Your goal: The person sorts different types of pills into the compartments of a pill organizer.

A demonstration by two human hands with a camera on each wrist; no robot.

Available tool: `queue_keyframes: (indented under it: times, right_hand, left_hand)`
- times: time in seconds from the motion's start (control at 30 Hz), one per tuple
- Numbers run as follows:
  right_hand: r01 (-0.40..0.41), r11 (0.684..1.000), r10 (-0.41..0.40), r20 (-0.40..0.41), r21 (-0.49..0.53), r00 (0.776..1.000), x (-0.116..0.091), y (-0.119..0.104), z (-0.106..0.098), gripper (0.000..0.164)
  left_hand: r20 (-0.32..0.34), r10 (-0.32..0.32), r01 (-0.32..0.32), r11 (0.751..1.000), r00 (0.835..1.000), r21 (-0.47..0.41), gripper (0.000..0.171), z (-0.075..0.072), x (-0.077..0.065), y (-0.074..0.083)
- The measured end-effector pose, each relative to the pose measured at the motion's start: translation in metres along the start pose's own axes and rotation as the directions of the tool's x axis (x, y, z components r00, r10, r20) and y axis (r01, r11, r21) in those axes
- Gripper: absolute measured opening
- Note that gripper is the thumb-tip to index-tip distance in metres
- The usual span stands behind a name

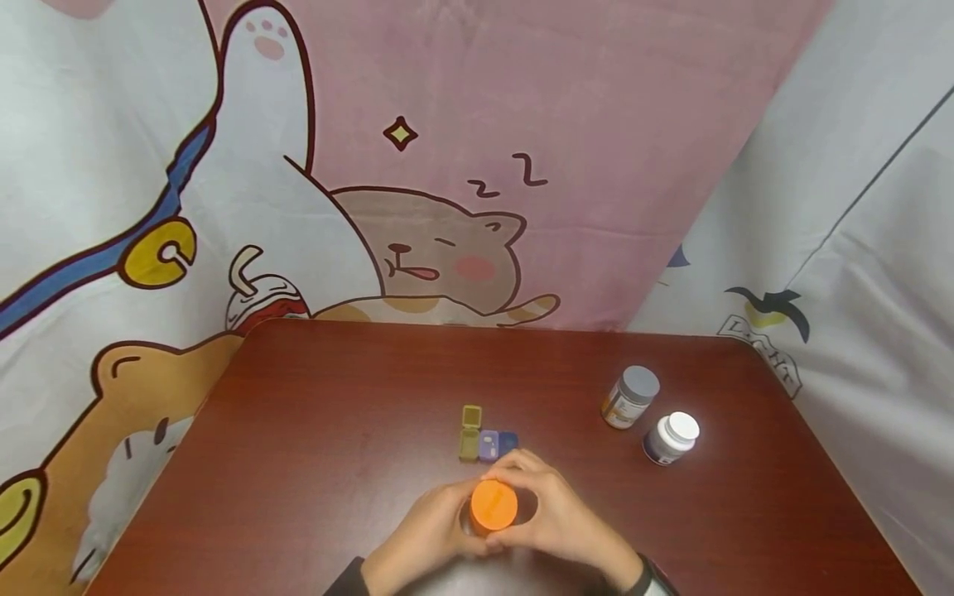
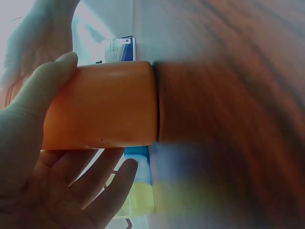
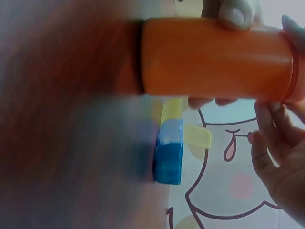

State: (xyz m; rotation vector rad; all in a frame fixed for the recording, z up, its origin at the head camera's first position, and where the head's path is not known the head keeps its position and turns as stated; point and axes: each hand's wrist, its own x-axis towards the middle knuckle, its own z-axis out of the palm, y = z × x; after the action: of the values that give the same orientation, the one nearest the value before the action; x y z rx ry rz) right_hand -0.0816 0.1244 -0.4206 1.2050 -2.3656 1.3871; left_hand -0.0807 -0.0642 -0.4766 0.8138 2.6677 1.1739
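Note:
An orange bottle (image 1: pixel 494 504) stands upright on the table, and both my hands are around it. My left hand (image 1: pixel 430 523) grips the bottle's body, its thumb (image 2: pixel 50 81) laid along the orange side in the left wrist view. Up at the cap, my right hand (image 1: pixel 555 511) holds on with thumb and fingers, as the right wrist view shows at its right edge. Just beyond the hands lies a small pill organizer (image 1: pixel 488 444) with yellow, purple and blue compartments. Its yellow lid (image 1: pixel 472 415) is flipped back; the purple and blue lids are down.
Two more bottles stand at the right of the brown table (image 1: pixel 313 430): one with a grey cap (image 1: pixel 639 385), and a white-capped one (image 1: pixel 671 439) nearer me. A cartoon-printed cloth (image 1: pixel 633 124) hangs behind and along the sides.

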Motion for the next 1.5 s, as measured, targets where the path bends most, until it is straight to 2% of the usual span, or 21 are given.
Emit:
queue_keyframes:
  times: [0.17,0.33,0.43,0.6,0.97,1.13,1.33,1.5]
  right_hand:
    - [0.013,0.998,-0.012,0.020,-0.055,1.000,-0.005,0.017,0.002,0.055]
    - [0.031,0.998,-0.028,0.071,-0.051,0.997,-0.005,0.017,-0.002,0.054]
    - [0.046,0.999,-0.045,0.113,-0.004,0.993,-0.002,0.009,-0.006,0.054]
    - [0.013,0.996,-0.029,0.172,0.094,0.985,-0.001,0.009,-0.008,0.055]
    - [-0.100,0.971,0.042,0.259,0.217,0.965,-0.006,0.018,-0.015,0.058]
    - [-0.113,0.949,0.021,0.298,0.294,0.954,-0.008,0.023,-0.017,0.055]
    - [-0.104,0.952,0.010,0.313,0.287,0.950,-0.006,0.017,-0.018,0.059]
    - [-0.130,0.966,0.068,0.263,0.225,0.962,-0.008,0.007,-0.019,0.070]
  left_hand:
    - [0.006,-0.014,0.014,1.000,1.000,0.002,0.059,0.002,0.002,-0.001]
    - [0.021,0.005,-0.005,1.000,1.000,0.015,0.054,0.004,0.003,-0.002]
    - [0.054,0.038,-0.038,0.999,0.998,0.013,0.052,0.003,0.002,-0.002]
    - [0.081,0.068,-0.069,0.998,0.994,0.012,0.054,0.000,0.002,-0.002]
    - [0.099,0.026,-0.024,1.000,0.995,-0.016,0.057,0.002,0.003,-0.002]
    - [0.100,0.005,-0.004,1.000,0.995,-0.015,0.060,0.002,0.004,-0.001]
    - [0.092,0.005,-0.005,1.000,0.996,-0.010,0.061,0.002,0.003,-0.002]
    - [0.095,0.011,-0.008,0.999,0.995,-0.034,0.065,-0.001,0.003,-0.004]
